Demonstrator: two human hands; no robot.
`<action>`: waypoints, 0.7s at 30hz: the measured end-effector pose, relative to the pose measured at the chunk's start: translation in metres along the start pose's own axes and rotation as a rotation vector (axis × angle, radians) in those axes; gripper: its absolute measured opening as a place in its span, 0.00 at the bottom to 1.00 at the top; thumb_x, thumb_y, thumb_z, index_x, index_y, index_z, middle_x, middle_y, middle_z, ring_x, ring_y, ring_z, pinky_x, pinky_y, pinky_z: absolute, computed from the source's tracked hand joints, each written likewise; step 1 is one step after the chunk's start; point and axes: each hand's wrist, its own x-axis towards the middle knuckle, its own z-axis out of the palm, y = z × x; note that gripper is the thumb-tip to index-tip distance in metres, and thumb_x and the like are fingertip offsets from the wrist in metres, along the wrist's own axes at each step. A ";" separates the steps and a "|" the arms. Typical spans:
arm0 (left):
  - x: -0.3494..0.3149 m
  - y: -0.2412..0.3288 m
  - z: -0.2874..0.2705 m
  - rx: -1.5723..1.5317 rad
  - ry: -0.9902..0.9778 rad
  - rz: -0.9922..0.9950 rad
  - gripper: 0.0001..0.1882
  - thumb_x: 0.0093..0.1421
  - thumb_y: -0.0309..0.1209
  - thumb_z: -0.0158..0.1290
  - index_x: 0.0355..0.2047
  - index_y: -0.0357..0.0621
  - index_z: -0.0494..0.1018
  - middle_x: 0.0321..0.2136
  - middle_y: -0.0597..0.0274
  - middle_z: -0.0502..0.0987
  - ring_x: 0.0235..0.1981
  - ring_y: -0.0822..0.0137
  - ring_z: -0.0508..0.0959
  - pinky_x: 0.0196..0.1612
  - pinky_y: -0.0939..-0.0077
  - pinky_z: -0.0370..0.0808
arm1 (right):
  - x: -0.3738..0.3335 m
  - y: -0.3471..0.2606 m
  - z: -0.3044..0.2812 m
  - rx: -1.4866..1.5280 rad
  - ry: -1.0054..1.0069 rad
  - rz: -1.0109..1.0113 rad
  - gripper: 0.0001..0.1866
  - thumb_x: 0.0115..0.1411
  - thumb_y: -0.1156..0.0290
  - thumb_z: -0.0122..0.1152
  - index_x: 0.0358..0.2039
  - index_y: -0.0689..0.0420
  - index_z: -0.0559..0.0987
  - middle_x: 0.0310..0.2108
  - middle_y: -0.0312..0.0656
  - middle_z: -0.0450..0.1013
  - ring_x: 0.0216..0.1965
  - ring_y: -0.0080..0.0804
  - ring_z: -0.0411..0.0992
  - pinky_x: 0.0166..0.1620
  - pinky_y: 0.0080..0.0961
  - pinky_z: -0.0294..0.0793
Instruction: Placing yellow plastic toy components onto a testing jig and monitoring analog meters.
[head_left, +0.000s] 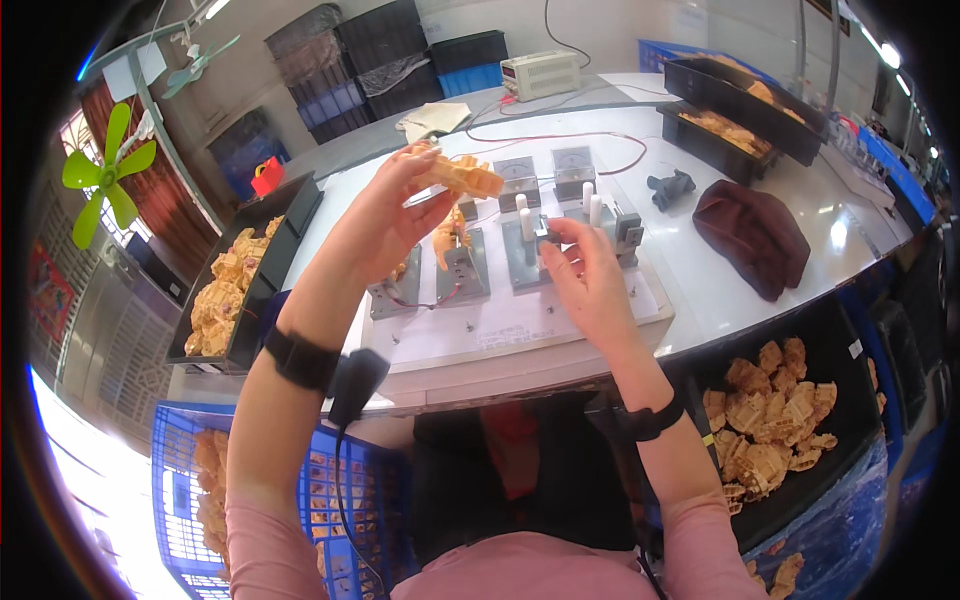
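My left hand (385,220) is raised over the left part of the test board, closed around a tan moulded plastic part (470,180). Lower and to the right, the thumb and forefinger of my right hand (592,285) come together at a grey metal fixture (522,262) with white upright posts; what they pinch is too small to make out. Another tan part (447,240) sits at a second grey fixture (462,278), below the held one. Two panel meters stand behind, one of them a square meter (574,172).
A black bin (295,225) of tan parts stands at left, black trays (715,150) at back right. Below the bench are a blue crate (180,480) and a black bin (835,480). A dark cloth (752,238), a power supply (540,75) and red wires lie on the table.
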 end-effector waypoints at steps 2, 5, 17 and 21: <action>0.016 -0.006 -0.001 0.059 0.064 0.012 0.35 0.62 0.42 0.60 0.64 0.44 0.59 0.54 0.53 0.68 0.50 0.65 0.75 0.56 0.74 0.74 | -0.003 0.001 0.003 -0.076 0.072 -0.065 0.17 0.65 0.68 0.61 0.53 0.57 0.74 0.44 0.44 0.71 0.40 0.35 0.73 0.44 0.28 0.73; 0.041 -0.015 0.002 0.268 0.044 0.020 0.35 0.62 0.42 0.60 0.65 0.49 0.59 0.53 0.54 0.70 0.51 0.64 0.77 0.50 0.77 0.76 | -0.009 0.002 0.009 -0.079 0.113 -0.181 0.15 0.64 0.71 0.61 0.50 0.58 0.75 0.42 0.44 0.72 0.39 0.34 0.74 0.43 0.28 0.74; 0.048 -0.050 0.027 1.180 -0.203 0.449 0.35 0.57 0.35 0.65 0.64 0.51 0.65 0.53 0.56 0.70 0.51 0.64 0.75 0.53 0.73 0.73 | -0.014 -0.001 0.004 0.028 0.061 -0.134 0.10 0.61 0.72 0.64 0.40 0.60 0.76 0.33 0.42 0.74 0.30 0.31 0.73 0.36 0.26 0.74; 0.032 -0.060 0.032 1.384 -0.361 0.455 0.36 0.53 0.25 0.63 0.63 0.52 0.66 0.60 0.50 0.68 0.60 0.50 0.71 0.59 0.63 0.71 | -0.015 0.001 0.004 0.036 0.066 -0.138 0.10 0.61 0.72 0.65 0.40 0.60 0.76 0.33 0.42 0.75 0.29 0.32 0.73 0.36 0.26 0.74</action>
